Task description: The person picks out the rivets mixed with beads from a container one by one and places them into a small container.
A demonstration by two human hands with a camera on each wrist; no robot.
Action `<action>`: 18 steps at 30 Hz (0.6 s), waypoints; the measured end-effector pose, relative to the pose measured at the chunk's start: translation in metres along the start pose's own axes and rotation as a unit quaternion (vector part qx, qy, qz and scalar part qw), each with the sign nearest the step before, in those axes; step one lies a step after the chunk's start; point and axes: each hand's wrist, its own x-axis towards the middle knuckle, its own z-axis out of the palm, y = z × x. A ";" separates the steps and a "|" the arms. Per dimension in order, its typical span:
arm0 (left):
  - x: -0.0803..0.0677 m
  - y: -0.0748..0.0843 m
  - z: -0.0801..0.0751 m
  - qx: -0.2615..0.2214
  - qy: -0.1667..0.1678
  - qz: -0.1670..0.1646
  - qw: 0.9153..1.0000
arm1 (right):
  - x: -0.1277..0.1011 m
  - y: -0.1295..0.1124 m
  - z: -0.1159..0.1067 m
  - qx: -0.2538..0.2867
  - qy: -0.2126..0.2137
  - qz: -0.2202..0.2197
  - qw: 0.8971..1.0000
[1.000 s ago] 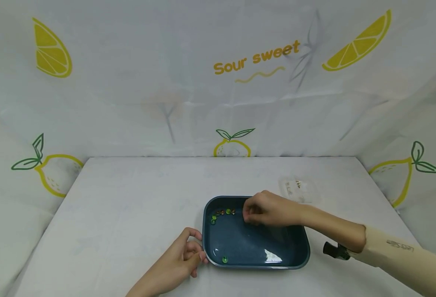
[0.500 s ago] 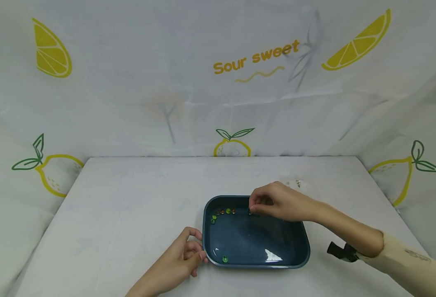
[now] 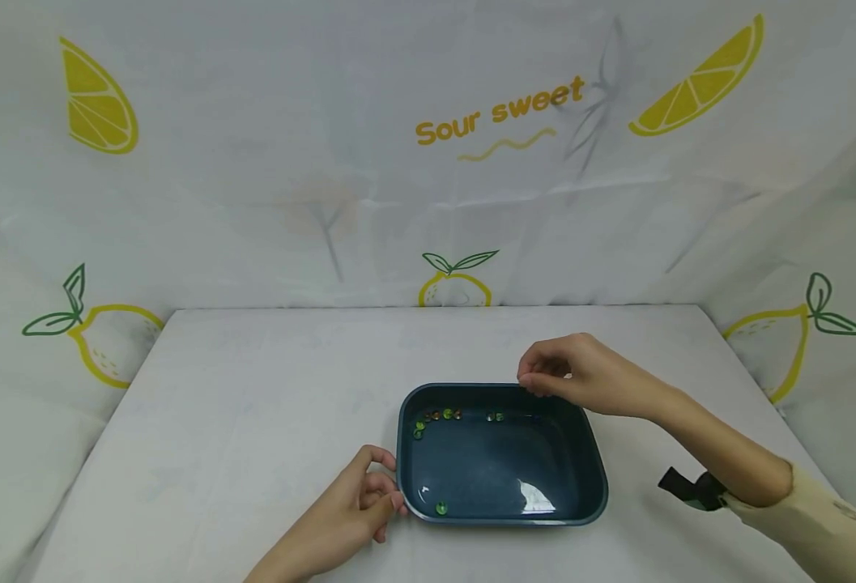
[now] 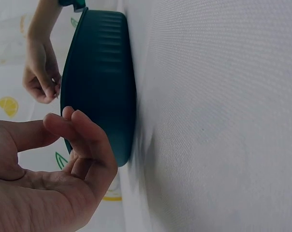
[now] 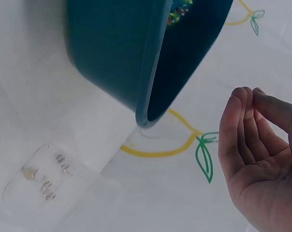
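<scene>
A dark teal plastic basin [image 3: 500, 470] stands on the white table. Inside lie several small shiny green and reddish-brown beads [image 3: 448, 414] at its back left, two pale green beads [image 3: 496, 417] along the back wall, and one green bead [image 3: 441, 508] near the front left. My left hand [image 3: 347, 506] has relaxed, bent fingers touching the basin's left side close to the front corner. Over the back right rim hovers my right hand [image 3: 591, 376], its thumb and fingertips [image 5: 243, 92] drawn together. No object shows between them in the right wrist view.
Beyond the basin's right end lies a clear plastic case [image 5: 44, 183] with small metallic-looking pieces, hidden behind the right hand in the head view. A white cloth [image 3: 289, 202] printed with lemons hangs behind the table. A black strap [image 3: 693, 488] crosses the right forearm.
My right hand has lifted from the basin's back wall and moved right and back to the rim, uncovering the two pale green beads. The left hand stays still.
</scene>
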 end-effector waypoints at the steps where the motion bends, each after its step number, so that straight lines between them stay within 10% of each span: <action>1: 0.000 0.000 0.000 0.000 0.000 0.000 1.000 | -0.001 0.001 -0.002 -0.002 0.006 0.001 1.000; 18: -0.001 0.002 0.000 -0.006 -0.003 -0.001 1.000 | -0.029 0.040 -0.032 -0.034 0.108 0.040 0.993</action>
